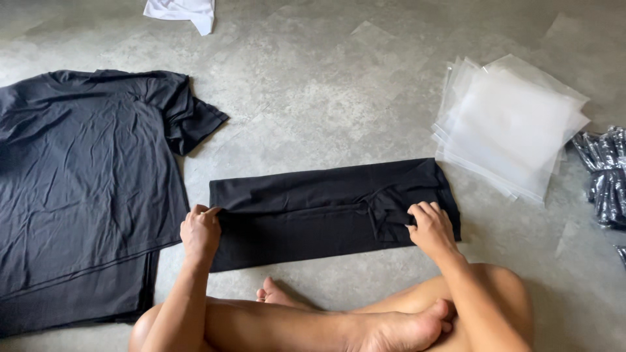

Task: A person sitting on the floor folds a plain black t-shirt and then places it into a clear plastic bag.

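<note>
Single view: head-worn camera, angled steeply down and forward over the seated person's crossed legs at the grey floor (326, 98); close range, both hands within arm's reach below centre frame.

Seeing both arms out forward from bottom of frame, bare, elbows bent slightly. Left hand (200, 229): palm down, fingers curled under, thumb and index pinched closed at tip, wrist straight. Right hand (430, 227): palm down, knuckles raised, fingers (422, 210) bent and bunched leftward, wrist cocked a bit inward. Hands well apart, roughly level with each other. Legs crossed below arms, bare feet in view, right forearm passing over knee.
</note>
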